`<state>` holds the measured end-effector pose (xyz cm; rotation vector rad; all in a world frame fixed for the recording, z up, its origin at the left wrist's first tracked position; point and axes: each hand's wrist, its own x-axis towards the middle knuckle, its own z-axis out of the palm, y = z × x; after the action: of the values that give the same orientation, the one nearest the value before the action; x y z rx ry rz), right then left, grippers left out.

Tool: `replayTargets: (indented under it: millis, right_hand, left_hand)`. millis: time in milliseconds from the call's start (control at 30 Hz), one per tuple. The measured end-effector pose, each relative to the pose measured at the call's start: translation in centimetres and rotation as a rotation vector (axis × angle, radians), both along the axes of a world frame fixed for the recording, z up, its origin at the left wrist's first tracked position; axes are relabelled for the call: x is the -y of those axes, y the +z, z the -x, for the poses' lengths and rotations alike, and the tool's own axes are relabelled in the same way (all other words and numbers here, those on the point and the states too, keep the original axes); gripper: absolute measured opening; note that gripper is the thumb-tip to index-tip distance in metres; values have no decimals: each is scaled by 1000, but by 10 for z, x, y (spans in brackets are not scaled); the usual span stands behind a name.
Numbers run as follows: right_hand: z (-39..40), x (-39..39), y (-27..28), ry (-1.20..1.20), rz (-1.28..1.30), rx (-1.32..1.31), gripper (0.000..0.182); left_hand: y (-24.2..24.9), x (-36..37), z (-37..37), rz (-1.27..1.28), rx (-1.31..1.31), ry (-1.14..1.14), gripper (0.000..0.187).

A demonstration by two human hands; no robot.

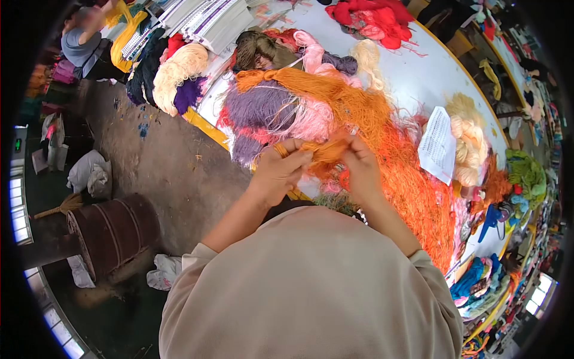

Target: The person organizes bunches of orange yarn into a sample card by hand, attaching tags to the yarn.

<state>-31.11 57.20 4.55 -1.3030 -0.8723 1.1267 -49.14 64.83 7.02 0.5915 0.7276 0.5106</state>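
Orange yarn strands stretch between my two hands above the near edge of the table. My left hand has its fingers closed round one end, with a loop of yarn about the fingers. With pinched fingertips, my right hand holds the other end. Just beyond lies a long orange yarn bundle, knotted near its far end, over purple yarn and pink yarn. Loose red-orange yarn spreads to the right of my right hand.
A printed sheet lies beside cream skeins. Stacked printed cards and red yarn are farther back. Another person stands at the upper left, handling yellow yarn. A brown drum is on the floor at left.
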Motion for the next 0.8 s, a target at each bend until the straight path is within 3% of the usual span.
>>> replayTargets:
  millis: [33,67,100,167,200,267,300,367,400,533,633,667,733,800]
  right_hand:
    - [-2,0,-4,-116,82,-498,32]
    - [-11,2,-17,-151,131,-709,35]
    - [-13,0,-16,-151,131,-710,35]
    - [-16,-3,-10,-196,170,-392,44]
    - [-13,-5,1,-196,169,-394,44]
    - [-5,-9,25,-177,67,268,52]
    - [-8,-10,23,-182,68,266,52]
    - [-16,-13,17,263,-184,336,57]
    - [-7,-12,33,315,-166,317,45]
    - [-10,-20,40,476,31,377,29]
    - [-30,-18,35,149,82,-190,16]
    - [-36,-19,36,148,83,-193,16]
    - [-48,-22,36,55,-109,-470,14]
    - [-57,-20,37,82,-136,-418,14]
  left_hand:
    - [2,-2,2,-103,-70,4,7]
    - [7,-2,4,-116,-60,36,9]
    - [10,-4,4,-116,-61,35,9]
    - [14,-7,6,-146,-47,54,12]
    - [13,-8,6,-147,-48,53,12]
    - [12,-9,6,-251,-91,-31,10]
    - [12,-9,5,-251,-93,-36,10]
    - [12,-8,0,-396,-243,-157,11]
    - [14,-8,-1,-398,-243,-165,11]
    - [25,-20,6,-535,-341,-331,13]
    - [29,-34,24,-655,-414,-509,13]
    - [29,-36,29,-684,-404,-616,15]
    - [44,-38,34,-658,-302,-536,15]
    - [68,-41,40,-608,-154,-327,17]
